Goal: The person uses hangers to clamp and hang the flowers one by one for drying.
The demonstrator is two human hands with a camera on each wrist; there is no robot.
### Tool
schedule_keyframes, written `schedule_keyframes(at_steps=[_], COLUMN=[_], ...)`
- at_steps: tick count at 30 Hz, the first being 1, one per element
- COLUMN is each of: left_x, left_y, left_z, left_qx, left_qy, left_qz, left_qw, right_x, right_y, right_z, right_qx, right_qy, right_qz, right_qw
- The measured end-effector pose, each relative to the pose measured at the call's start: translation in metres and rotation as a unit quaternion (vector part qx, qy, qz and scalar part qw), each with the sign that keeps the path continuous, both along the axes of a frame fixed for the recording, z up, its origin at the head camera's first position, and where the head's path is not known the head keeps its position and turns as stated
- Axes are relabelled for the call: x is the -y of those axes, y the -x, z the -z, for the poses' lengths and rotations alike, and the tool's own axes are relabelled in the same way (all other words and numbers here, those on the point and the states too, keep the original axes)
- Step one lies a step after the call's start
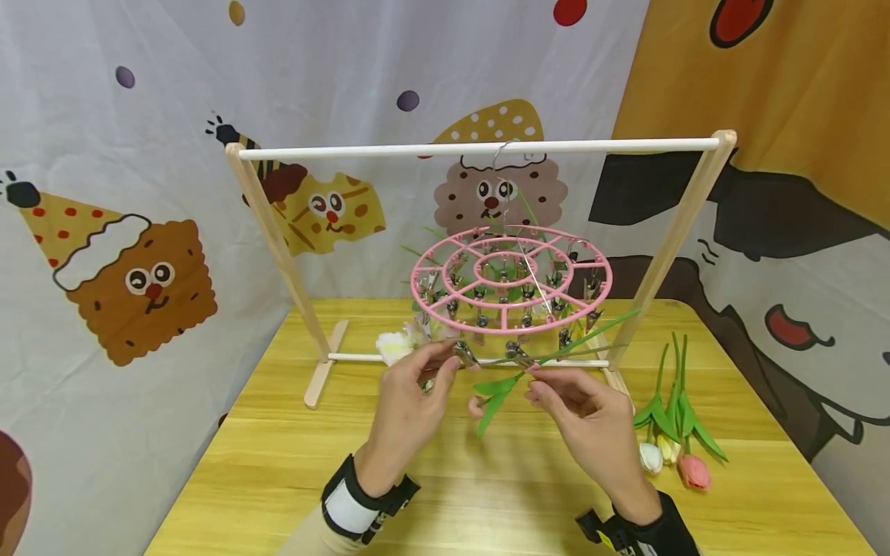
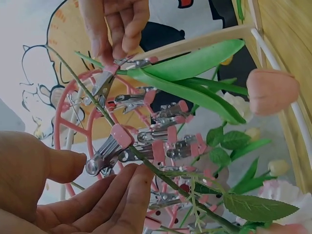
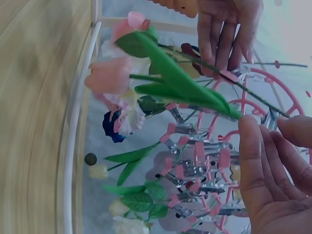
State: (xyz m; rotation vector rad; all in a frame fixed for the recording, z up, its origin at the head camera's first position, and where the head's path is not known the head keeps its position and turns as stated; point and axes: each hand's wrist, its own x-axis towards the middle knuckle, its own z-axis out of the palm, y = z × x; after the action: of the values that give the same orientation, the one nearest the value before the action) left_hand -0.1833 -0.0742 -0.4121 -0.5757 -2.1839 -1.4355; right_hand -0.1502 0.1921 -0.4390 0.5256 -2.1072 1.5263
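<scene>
A pink round hanger [image 1: 504, 328] carries several metal clips with pink tips. My left hand [image 1: 410, 401] pinches a clip [image 2: 109, 148] at the hanger's front edge, thumb and fingers at its metal end. The clip's pink tip lies on the long green stem of a pink flower [image 3: 129, 31]. My right hand [image 1: 587, 413] pinches a pink tulip [image 2: 273, 91] by its stem, just above the green leaves [image 1: 495, 394], beside another clip [image 1: 518, 351]. The tulip hangs head down, its long stem slanting up to the right in the head view.
The hanger hooks over the white bar [image 1: 389, 150] of a wooden stand [image 1: 677, 239]. Other flowers, among them a white one [image 1: 394, 347], hang below it. Three loose tulips, white, yellow and pink [image 1: 695, 472], lie on the table [image 1: 278, 479] at the right.
</scene>
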Motion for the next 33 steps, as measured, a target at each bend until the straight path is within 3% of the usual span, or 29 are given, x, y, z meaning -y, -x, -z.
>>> schedule_keyframes(at_steps=[10, 18, 28, 33], left_x=[0.011, 0.021, 0.023, 0.018], left_y=[-0.006, -0.011, -0.017, -0.021], left_z=[0.008, 0.020, 0.034, 0.039], left_qx=[-0.067, -0.095, -0.133, -0.154], left_qy=[0.057, 0.092, 0.153, 0.178], left_qz=[-0.049, -0.070, -0.078, -0.063], left_qw=[0.9949, 0.9887, 0.9760, 0.9700], right_x=[-0.016, -0.041, -0.081, -0.104], right_y=[-0.005, 0.004, 0.015, 0.022], right_z=[0.008, 0.022, 0.033, 0.039], right_qx=[0.026, 0.027, 0.050, 0.080], right_qy=[-0.022, -0.059, -0.129, -0.166], right_qz=[0.050, 0.107, 0.189, 0.217], right_qw=[0.9982, 0.9921, 0.9722, 0.9587])
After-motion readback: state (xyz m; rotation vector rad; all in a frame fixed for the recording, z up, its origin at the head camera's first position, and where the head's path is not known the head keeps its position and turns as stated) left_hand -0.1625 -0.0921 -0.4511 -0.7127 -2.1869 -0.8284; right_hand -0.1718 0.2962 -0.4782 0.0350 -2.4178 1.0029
